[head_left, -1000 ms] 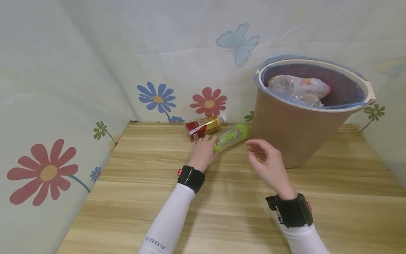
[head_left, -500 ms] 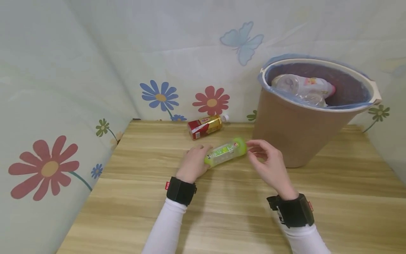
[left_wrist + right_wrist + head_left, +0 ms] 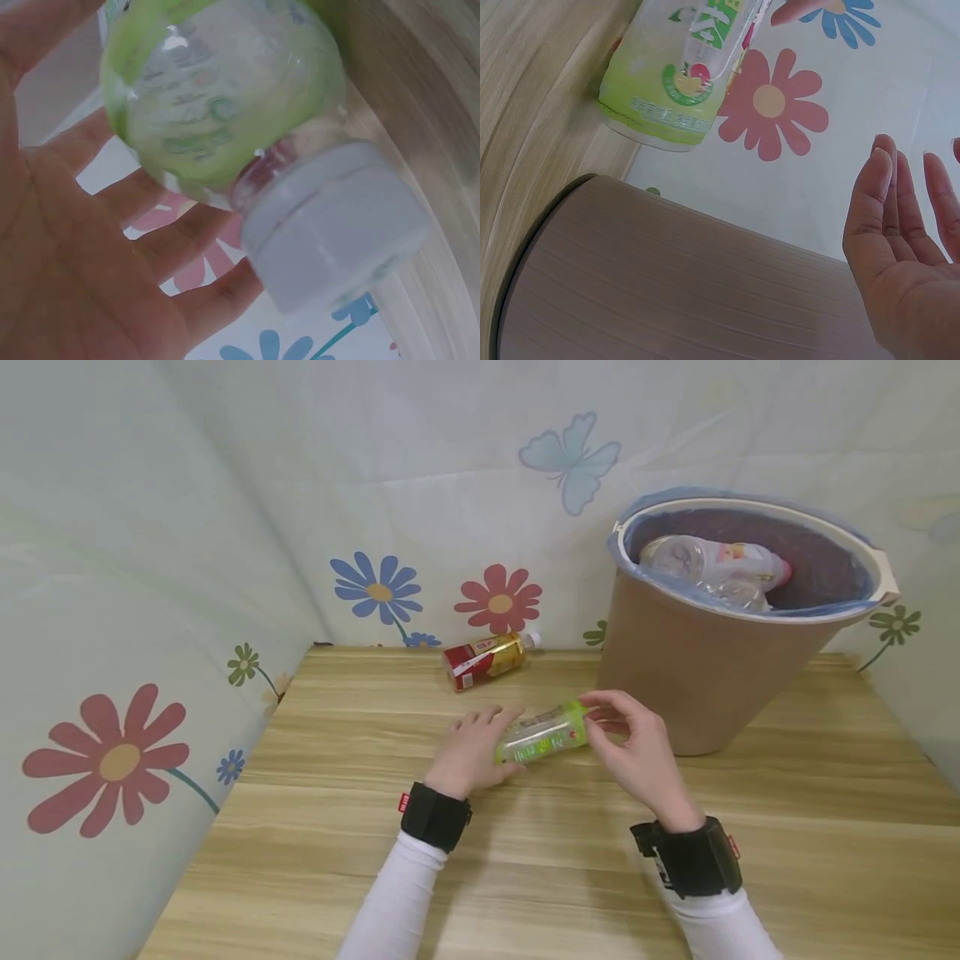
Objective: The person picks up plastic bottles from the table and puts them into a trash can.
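Observation:
A clear plastic bottle [image 3: 543, 737] with a green label lies on the wooden table, its base toward the right. My left hand [image 3: 471, 753] is at the capped end, fingers spread along the far side and thumb on the near side. In the left wrist view the white cap [image 3: 337, 221] sits in front of these spread fingers; whether they touch the bottle is unclear. My right hand [image 3: 637, 743] is raised beside the bottle's base, fingers loosely bent. The right wrist view shows that hand [image 3: 911, 255] holding nothing, a gap between it and the bottle [image 3: 671, 82].
A red and gold labelled bottle [image 3: 486, 660] lies at the back of the table. At the right stands a tall brown bin [image 3: 697, 668] with a blue liner [image 3: 825, 597] and clear bottles [image 3: 738, 564] inside. A flower-patterned curtain [image 3: 420, 502] rises behind the table.
The left hand has drawn the green-labelled bottle nearer, away from the red and gold one. The bottle has turned about its length, and the left fingers have spread. The right hand stays nearly still.

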A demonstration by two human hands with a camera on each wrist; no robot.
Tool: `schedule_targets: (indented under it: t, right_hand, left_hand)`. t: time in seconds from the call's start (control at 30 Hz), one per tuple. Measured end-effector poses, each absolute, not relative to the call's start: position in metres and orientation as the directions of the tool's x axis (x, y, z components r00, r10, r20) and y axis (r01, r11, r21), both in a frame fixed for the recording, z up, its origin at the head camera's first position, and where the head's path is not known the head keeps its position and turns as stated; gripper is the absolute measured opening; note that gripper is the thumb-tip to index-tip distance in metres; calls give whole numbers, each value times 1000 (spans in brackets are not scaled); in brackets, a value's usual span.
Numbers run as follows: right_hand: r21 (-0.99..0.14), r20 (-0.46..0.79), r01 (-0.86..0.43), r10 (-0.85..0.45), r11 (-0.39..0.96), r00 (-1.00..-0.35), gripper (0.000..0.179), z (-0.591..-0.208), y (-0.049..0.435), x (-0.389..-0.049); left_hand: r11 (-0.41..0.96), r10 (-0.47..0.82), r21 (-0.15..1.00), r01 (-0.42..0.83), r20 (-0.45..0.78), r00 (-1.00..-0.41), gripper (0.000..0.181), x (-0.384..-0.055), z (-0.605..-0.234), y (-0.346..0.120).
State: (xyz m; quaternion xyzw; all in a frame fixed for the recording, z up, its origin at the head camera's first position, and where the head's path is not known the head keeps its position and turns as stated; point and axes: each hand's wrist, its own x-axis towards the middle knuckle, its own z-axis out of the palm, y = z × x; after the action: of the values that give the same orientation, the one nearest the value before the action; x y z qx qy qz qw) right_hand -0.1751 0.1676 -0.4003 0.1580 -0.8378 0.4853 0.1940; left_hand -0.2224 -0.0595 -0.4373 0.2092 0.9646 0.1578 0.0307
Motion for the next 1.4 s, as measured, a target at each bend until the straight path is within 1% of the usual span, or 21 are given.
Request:
schedule_targets:
  t: [0.13,0.27,0.4,0.8,0.93,1.03,1.17,1.3,1.4]
  right_hand:
    - [-749,477,-451,-78,485,-875,28,-400,168,-175]
    - [-750,473,-449,-80,487,-877,28,-399,168,-174]
    - [-750,471,-449,-85,487,-878,28,-399,168,-174]
    - [-754,476,-452,-78,477,-876,28,-398,169,-174]
    - [-758,479,-452,-69,470,-875,28,-397,170,-173]
    - [-772,491,-457,-42,441,-870,28,-396,170,-172]
    - [-804,511,-468,23,367,-859,29,-395,169,-171]
    - [-840,506,-469,85,274,-858,29,-393,168,-170]
    - [-861,485,-456,92,226,-869,30,-391,168,-170]
  left_hand:
    - [870,424,285,402,-18,-905,88,-220,-439,-55]
    - [871,435,276,407,-45,-899,89,-219,-440,-51]
    - [863,447,294,412,-62,-892,89,-217,-441,-48]
    - [841,466,334,426,-46,-884,82,-217,-443,-46]
    - [819,472,387,424,-34,-881,78,-219,-440,-49]
    - [793,461,448,413,4,-887,78,-220,-435,-55]
    - [758,413,505,413,119,-903,80,-222,-427,-63]
    - [712,347,565,417,232,-908,83,-221,-418,-68]
    - [653,312,628,423,286,-906,84,-218,-412,-66]
